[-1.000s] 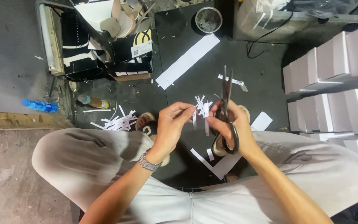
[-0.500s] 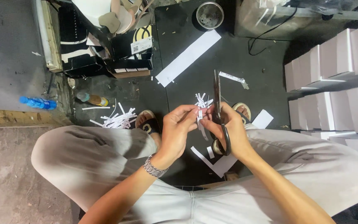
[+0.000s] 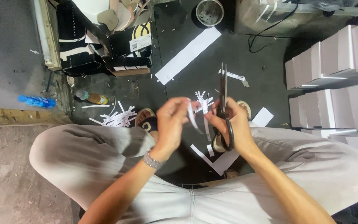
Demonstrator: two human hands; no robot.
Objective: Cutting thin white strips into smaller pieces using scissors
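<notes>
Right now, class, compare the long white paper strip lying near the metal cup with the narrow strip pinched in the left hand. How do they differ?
The long white paper strip is wide and lies flat and straight on the dark mat; the narrow strip is far thinner and shorter. The long strip lies untouched, while the narrow strip is held in the air, curving, by the left hand. Both are white paper.

A dark mat [image 3: 195, 74] covers the middle of the floor, with bare grey concrete [image 3: 5, 45] at nine to ten o'clock. Stacked white boxes [image 3: 332, 74] fill the three o'clock side. At eleven o'clock stand black cartons [image 3: 104, 49], at twelve a metal bowl [image 3: 206, 11]. A blue bottle [image 3: 36, 101] lies at nine. Light is dim and even.
</notes>
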